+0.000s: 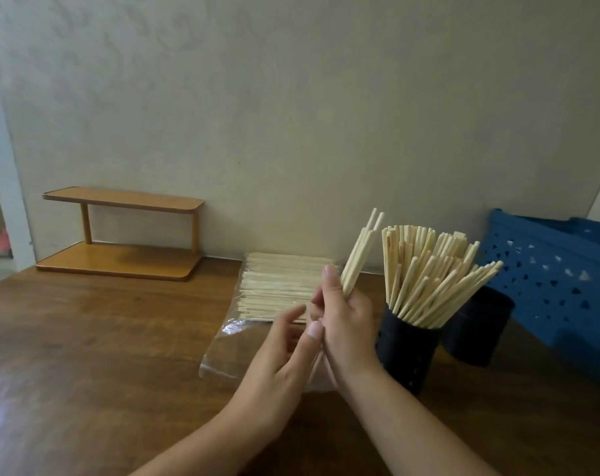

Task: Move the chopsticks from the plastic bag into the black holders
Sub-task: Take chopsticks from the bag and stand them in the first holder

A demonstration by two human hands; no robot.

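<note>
Left hand [284,352] relaxed, fingers loosely spread, grasping nothing, just left of right hand. Clear plastic bag [229,352] of chopsticks [278,286] flat on table behind both hands. Right hand [343,324] grips small chopstick bundle [358,255], tilted up. Right of it 2 black holders: near holder [406,348] packed full, far holder [477,328] beside it.

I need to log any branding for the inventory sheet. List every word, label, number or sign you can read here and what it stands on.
None: no readable text shows anywhere in the head view.
Plastic bag: clear, no print visible.
Black holders, near and far: plain, only perforations.
Blue basket: cut-out pattern, no lettering.
Wooden shelf: bare.
Chopsticks held in the right hand: unmarked.
</note>
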